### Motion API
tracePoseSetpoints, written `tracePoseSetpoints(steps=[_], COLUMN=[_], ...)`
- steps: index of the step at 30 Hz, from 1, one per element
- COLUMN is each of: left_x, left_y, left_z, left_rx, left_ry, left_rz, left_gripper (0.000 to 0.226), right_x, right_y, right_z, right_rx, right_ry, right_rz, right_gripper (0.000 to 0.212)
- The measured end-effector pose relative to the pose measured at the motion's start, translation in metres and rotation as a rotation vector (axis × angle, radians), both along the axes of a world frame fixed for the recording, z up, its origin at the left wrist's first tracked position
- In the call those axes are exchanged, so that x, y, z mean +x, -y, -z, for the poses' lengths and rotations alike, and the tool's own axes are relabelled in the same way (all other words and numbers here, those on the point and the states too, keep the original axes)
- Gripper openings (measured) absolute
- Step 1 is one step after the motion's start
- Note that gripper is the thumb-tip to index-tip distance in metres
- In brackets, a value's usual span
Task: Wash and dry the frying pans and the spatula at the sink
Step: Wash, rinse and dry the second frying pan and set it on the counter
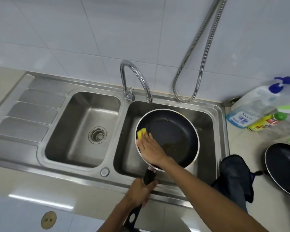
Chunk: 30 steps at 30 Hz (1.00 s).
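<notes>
A black frying pan [172, 136] with a pale rim is held over the right basin of the steel sink [206, 114]. Brown residue lies in its near part. My left hand [141, 191] grips the pan's black handle [149, 176] at the sink's front edge. My right hand [151, 148] lies with straight fingers on a yellow sponge [141, 133] and presses it against the pan's left inner wall. A second black frying pan [285, 166] rests on the counter at the right. No spatula is in view.
The chrome tap [136, 77] curves over the right basin, and no water runs. The left basin [84, 128] has a drain strainer. A metal hose [199, 56] hangs on the tiled wall. Detergent bottles [258, 113] stand at the back right. A dark cloth [234, 178] lies beside the sink.
</notes>
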<state>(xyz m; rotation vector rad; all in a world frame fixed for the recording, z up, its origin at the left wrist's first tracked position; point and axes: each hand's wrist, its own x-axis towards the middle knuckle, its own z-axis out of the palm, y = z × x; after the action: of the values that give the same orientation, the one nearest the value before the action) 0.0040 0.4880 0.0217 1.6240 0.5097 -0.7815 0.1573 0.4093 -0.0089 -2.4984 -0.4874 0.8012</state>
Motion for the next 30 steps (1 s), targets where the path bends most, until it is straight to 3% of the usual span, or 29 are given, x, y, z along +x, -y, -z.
tracePoseSetpoints(steps=[5, 10, 13, 15, 19, 21, 25, 30], left_x=[0.0, 0.01, 0.015, 0.014, 0.012, 0.013, 0.014, 0.016], left_y=[-0.003, -0.006, -0.005, -0.005, -0.004, -0.001, -0.003, -0.012], left_z=[-0.002, 0.003, 0.008, 0.01, 0.01, 0.008, -0.001, -0.014], left_rx=[0.005, 0.023, -0.015, -0.025, -0.06, -0.076, -0.12, -0.123], left_ry=[-0.01, 0.01, -0.004, -0.018, -0.039, -0.05, -0.056, -0.061], left_rz=[0.011, -0.029, -0.11, -0.163, -0.187, -0.191, -0.176, -0.121], left_gripper=[0.037, 0.044, 0.043, 0.045, 0.053, 0.057, 0.061, 0.06], right_x=[0.058, 0.0, -0.035, -0.036, -0.022, -0.014, 0.001, 0.042], right_y=[-0.002, 0.012, 0.06, 0.099, 0.148, 0.162, 0.183, 0.187], right_z=[-0.013, -0.027, -0.019, -0.01, -0.005, 0.002, 0.012, 0.018], right_rx=[-0.102, -0.039, -0.061, -0.08, -0.149, -0.148, -0.006, 0.139], right_ry=[-0.055, -0.051, 0.189, 0.373, 0.489, 0.579, 0.663, 0.614], right_rz=[0.103, -0.169, -0.341, -0.343, -0.357, -0.34, -0.153, 0.048], right_gripper=[0.07, 0.057, 0.046, 0.04, 0.034, 0.037, 0.072, 0.061])
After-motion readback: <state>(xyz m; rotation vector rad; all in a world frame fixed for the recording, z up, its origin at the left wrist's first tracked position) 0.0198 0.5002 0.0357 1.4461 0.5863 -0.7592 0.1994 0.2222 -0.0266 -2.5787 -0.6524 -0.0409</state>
